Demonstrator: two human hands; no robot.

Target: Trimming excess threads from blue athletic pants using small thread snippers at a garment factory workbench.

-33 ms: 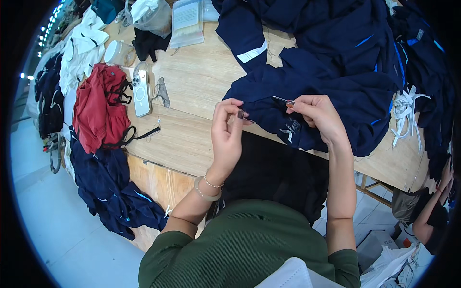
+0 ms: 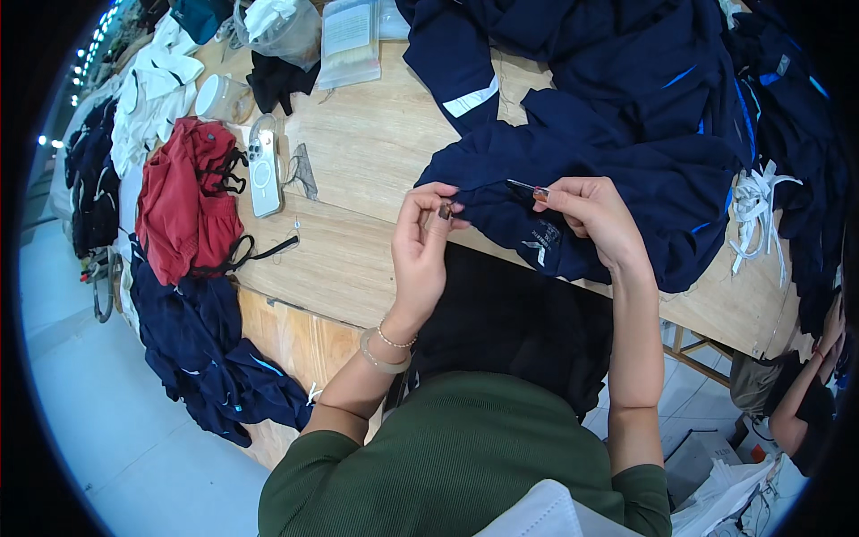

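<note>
A navy garment (image 2: 608, 170) with a white printed mark lies on the table in front of me, its near part hanging over the table edge. My right hand (image 2: 586, 210) pinches a thin, pointed metal tool (image 2: 521, 186) between thumb and fingers, its tip directed left above the cloth. Its exact kind is too small to make out. Just left of the tip, my left hand (image 2: 423, 237) is raised with thumb and fingers drawn together beside the garment's edge. Whatever sits in that pinch, perhaps very fine, cannot be seen.
On the left lie red shorts (image 2: 183, 206), a phone (image 2: 264, 170), a white-lidded jar (image 2: 215, 98) and more navy clothes (image 2: 192, 331). White cords (image 2: 759, 215) rest at the right. Navy garments are heaped beyond. Another person's arm (image 2: 796, 412) shows at far right.
My left hand has shifted slightly left and its thumb has turned a little. My right hand and the tool stay in place.
</note>
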